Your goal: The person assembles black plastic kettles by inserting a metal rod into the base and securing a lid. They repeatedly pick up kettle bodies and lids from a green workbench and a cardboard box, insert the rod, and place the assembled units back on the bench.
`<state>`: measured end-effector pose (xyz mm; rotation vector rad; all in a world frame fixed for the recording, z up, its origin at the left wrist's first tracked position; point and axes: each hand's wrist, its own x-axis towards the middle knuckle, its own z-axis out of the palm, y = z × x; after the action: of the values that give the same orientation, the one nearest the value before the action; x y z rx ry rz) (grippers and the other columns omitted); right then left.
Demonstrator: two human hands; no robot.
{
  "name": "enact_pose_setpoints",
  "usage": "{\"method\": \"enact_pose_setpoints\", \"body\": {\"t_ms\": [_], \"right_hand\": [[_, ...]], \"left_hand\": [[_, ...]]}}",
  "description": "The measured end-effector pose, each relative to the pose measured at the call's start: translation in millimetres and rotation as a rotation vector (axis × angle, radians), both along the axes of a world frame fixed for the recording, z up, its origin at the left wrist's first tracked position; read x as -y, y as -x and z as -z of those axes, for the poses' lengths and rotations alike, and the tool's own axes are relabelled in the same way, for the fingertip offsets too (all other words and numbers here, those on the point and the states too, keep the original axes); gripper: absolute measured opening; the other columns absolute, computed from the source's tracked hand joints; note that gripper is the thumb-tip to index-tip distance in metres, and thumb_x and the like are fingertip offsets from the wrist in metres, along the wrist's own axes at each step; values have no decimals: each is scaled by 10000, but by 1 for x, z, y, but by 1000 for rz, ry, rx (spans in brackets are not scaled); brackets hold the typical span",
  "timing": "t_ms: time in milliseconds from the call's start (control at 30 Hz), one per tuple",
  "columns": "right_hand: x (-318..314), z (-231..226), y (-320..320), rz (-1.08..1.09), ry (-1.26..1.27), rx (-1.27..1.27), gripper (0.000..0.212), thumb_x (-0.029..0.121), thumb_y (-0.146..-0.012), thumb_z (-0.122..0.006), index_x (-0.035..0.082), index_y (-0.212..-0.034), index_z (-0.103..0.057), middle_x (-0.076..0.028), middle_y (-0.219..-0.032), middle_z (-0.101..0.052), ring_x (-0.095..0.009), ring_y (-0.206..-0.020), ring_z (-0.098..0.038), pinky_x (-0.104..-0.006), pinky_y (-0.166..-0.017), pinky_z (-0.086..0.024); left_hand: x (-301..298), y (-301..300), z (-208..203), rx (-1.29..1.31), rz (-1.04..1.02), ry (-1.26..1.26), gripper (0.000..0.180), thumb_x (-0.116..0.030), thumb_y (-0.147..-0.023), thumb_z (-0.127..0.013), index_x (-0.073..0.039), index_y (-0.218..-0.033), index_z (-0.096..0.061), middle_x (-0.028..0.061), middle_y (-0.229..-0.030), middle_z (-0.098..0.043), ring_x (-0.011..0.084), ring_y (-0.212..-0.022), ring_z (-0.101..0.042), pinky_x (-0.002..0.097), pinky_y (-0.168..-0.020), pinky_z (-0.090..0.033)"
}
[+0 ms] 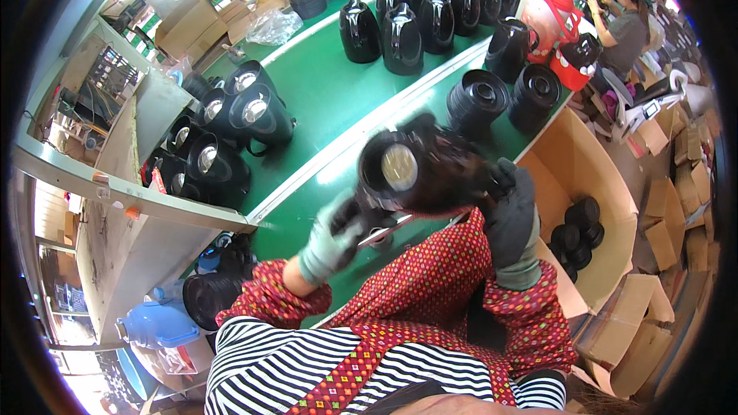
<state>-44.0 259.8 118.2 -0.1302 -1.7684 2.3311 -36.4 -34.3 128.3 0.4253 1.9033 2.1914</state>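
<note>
Both hands are on one black thermos jug body [419, 169], held up off the green surface [323, 92] in front of the person's chest. The jug lies roughly on its side: its long axis runs left to right and slightly away, with the open mouth and its shiny inner liner turned toward the camera at the left end. The left hand [334, 234], in a pale grey-green glove, sits below and to the left of the mouth, fingers curled up against the lower rim; motion blur hides how firmly it grips. The right hand [513, 207], in a dark glove, is clasped around the jug's far right end, near the base. The right hand therefore carries the base while the left is the nearer one to the open mouth.

To the left on the surface, a cluster of similar open-mouthed jug bodies [231, 127] lies close together. Farther back stand finished black jugs [400, 27], and two stacks of black round caps [503, 96] sit just beyond the held jug.
</note>
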Motion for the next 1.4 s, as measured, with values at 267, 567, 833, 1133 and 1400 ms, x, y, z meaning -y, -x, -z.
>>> {"method": "enact_pose_setpoints", "body": {"t_ms": [267, 567, 833, 1133, 1400], "right_hand": [[19, 38, -20, 9, 22, 195, 363, 243, -1105, -566, -7, -1366, -599, -78, -1239, -645, -133, -1012, -614, -311, -962, -502], [16, 43, -29, -25, -8, 255, 366, 237, -1113, -540, -26, -1357, -612, -97, -1211, -666, -134, -1007, -643, -307, -953, -516], [13, 47, -46, -55, -92, 252, 396, 284, -1143, -470, -21, -1344, -624, -81, -1186, -686, -136, -998, -641, -307, -922, -526], [44, 5, -38, -210, -196, 177, 347, 208, -1096, -549, -32, -1333, -632, -109, -1210, -679, -155, -1030, -637, -319, -971, -506], [65, -26, -2, -280, -220, 121, 804, 320, -967, -784, -25, -1583, -402, -198, -1500, -528, -242, -1276, -596, -325, -1025, -502]], "left_hand": [[13, 264, 74, -6, -378, 196, 273, -256, -1038, -685, -21, -1176, -661, 55, -980, -702, 169, -869, -709, 342, -754, -625], [13, 357, 105, 10, -610, 752, 787, -660, -804, -812, -36, -1269, -697, 232, -1102, -764, 386, -1082, -719, 455, -955, -536], [134, 216, 78, -398, -1019, 1190, 959, -443, -824, -842, -103, -1582, -365, 240, -1633, -338, 451, -1390, -518, 487, -1113, -489], [203, 188, 94, -446, -909, 1225, 479, -221, -776, -861, -79, -1169, -627, 170, -1315, -666, 414, -1103, -680, 477, -908, -566], [52, 55, -8, -813, -396, 893, 364, -29, -681, -899, -26, -971, -678, 198, -1344, -695, 251, -753, -776, 329, -650, -602]]}}
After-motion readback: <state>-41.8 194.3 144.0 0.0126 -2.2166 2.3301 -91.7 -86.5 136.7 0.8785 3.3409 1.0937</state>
